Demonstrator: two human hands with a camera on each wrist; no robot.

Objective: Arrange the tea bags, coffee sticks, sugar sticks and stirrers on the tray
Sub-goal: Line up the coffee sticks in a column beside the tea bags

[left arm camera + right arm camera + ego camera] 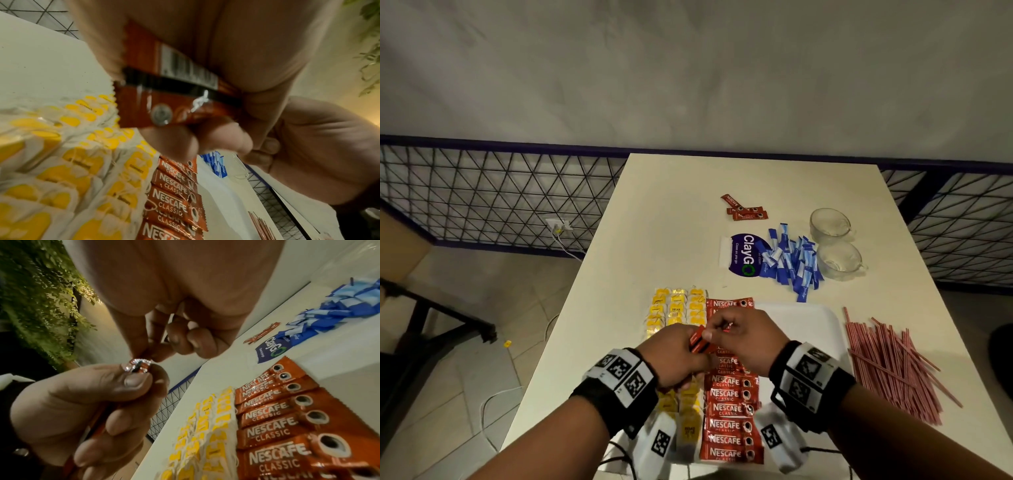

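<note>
Two hands held red coffee sticks above the tray.

The small bunch of red foil coffee sticks (700, 341) sat in the left hand (676, 358), fingers curled round it, while the right hand (743, 337) pinched one stick's end. Below, the white plastic tray (808, 329) at the tabletop's near edge carried yellow tea bags (674, 310) and a row of red coffee sticks (729, 407).

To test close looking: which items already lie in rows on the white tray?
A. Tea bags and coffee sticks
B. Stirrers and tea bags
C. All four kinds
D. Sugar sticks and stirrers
A: yellow tea bags and red coffee sticks line the tray; the blue sugar sticks and stirrers lie on the table.
</note>
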